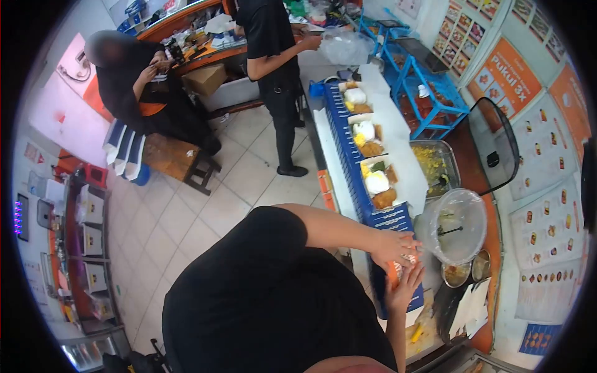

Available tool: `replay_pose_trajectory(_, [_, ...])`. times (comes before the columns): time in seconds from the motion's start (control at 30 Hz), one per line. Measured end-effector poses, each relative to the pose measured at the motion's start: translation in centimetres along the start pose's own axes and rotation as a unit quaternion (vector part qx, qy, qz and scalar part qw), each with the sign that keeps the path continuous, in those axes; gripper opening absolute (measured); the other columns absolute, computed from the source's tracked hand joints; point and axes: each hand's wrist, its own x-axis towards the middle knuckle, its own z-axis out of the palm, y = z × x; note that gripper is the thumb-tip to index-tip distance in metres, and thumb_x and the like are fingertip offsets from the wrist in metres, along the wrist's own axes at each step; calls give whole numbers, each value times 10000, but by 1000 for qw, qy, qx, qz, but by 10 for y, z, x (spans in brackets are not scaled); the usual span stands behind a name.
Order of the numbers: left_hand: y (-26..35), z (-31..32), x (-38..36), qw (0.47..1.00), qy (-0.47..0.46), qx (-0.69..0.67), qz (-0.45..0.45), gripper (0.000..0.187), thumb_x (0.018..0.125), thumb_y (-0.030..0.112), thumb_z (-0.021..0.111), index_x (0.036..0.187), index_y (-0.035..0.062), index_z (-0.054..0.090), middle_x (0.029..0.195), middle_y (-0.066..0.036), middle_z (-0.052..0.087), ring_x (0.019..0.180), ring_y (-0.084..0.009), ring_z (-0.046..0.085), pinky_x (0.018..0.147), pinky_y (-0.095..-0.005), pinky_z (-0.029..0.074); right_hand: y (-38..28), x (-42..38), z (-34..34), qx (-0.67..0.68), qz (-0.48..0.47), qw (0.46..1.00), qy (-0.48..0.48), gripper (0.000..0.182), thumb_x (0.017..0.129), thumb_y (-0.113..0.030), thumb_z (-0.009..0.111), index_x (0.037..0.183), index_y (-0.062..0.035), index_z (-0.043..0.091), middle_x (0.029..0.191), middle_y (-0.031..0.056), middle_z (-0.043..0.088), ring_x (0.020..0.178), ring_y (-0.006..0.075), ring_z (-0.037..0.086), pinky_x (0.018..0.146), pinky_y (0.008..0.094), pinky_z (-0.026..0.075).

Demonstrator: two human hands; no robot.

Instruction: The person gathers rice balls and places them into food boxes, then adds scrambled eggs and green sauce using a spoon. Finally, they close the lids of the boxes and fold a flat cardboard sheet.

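An orange food box with white lettering [394,273] sits on the blue slatted board [392,222] in front of me, mostly hidden by my hands. My left hand [395,247] is over its far end, fingers curved down on the lid. Against the near side, my right hand [405,287] holds the box with fingers reaching up over the edge. Farther along the board stand three open food boxes: the nearest [378,181], a middle one [368,135] and the farthest [356,98]. Each contains white rice, a browned fried piece and something yellow.
A clear plastic tub [457,227] stands right of my hands, near small metal bowls [456,275]. Behind it lies a metal tray of yellow food [435,163]. A blue rack [429,99] is by the wall. One person [270,68] stands across; another [140,93] sits.
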Motion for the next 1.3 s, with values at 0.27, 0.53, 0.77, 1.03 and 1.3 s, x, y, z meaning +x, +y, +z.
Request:
replay_pose_trajectory(0.27, [-25, 15, -4, 994, -34, -28, 104, 839, 846, 560, 644, 1524, 160, 354, 1550, -162, 363, 1472, -405, 227, 1175, -623, 122, -6, 2, -3, -3, 25, 1000, 10, 814, 838, -295, 727, 1514, -111, 313, 1573, 281, 213, 1436, 544, 168, 1146, 604, 238])
replay_pose_trajectory(0.53, [-31, 23, 2, 994, -67, -27, 88, 719, 894, 346, 653, 1520, 151, 357, 1563, -86, 369, 1469, -382, 245, 1194, -581, 154, -4, 7, -9, -34, 42, 998, -31, 708, 879, -129, 642, 1503, -91, 307, 1557, 309, 211, 1430, 569, 142, 1135, 622, 253])
replay_pose_trajectory(0.77, [-47, 31, 5, 987, -64, -35, 141, 605, 963, 334, 561, 1504, 135, 378, 1560, -112, 368, 1457, -403, 270, 1196, -531, 208, -7, 16, -27, -36, 65, 986, -150, 584, 921, -69, 540, 1465, 10, 344, 1548, 356, 145, 1433, 581, 69, 1167, 585, 217])
replay_pose_trajectory(1.03, [-46, 16, 13, 982, -102, -51, 149, 554, 967, 388, 548, 1466, 172, 438, 1519, -119, 422, 1438, -409, 305, 1177, -537, 244, -4, 20, -37, -24, 58, 982, -180, 570, 963, -176, 548, 1492, -84, 358, 1574, 310, 155, 1447, 553, 91, 1146, 581, 272])
replay_pose_trajectory(1.3, [-48, 6, 1, 989, -9, -3, 150, 557, 928, 422, 585, 1443, 239, 480, 1560, -108, 344, 1481, -329, 220, 1200, -556, 124, -31, 19, -36, -130, 119, 972, -157, 817, 867, -422, 671, 1540, -140, 305, 1602, 236, 175, 1477, 469, 128, 1162, 605, 183])
